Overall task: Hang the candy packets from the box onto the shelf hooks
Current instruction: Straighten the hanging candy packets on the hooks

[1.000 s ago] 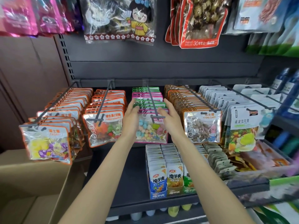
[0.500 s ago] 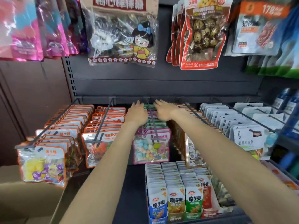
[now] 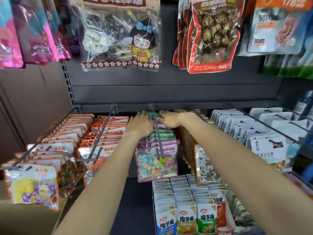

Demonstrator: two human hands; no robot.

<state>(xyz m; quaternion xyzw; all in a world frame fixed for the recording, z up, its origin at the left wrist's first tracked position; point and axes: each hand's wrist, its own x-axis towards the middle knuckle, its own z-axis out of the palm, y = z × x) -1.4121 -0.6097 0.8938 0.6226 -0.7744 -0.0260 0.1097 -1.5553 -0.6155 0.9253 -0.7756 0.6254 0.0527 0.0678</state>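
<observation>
two hands (image 3: pixel 141 123), four near hooks (image 3: pixel 156 126) — packets uncounted

The pink- and green-edged clear plastic candy packets (image 3: pixel 156 160) hang in a tight row on the long grey metal shelf hook (image 3: pixel 156 131), all upright. The front one is pink-rimmed, full of pastel candies, with a little cartoon sticker, and sits right at the hook's tip. Further back the tops go green, I think; it's blurry there.
</observation>
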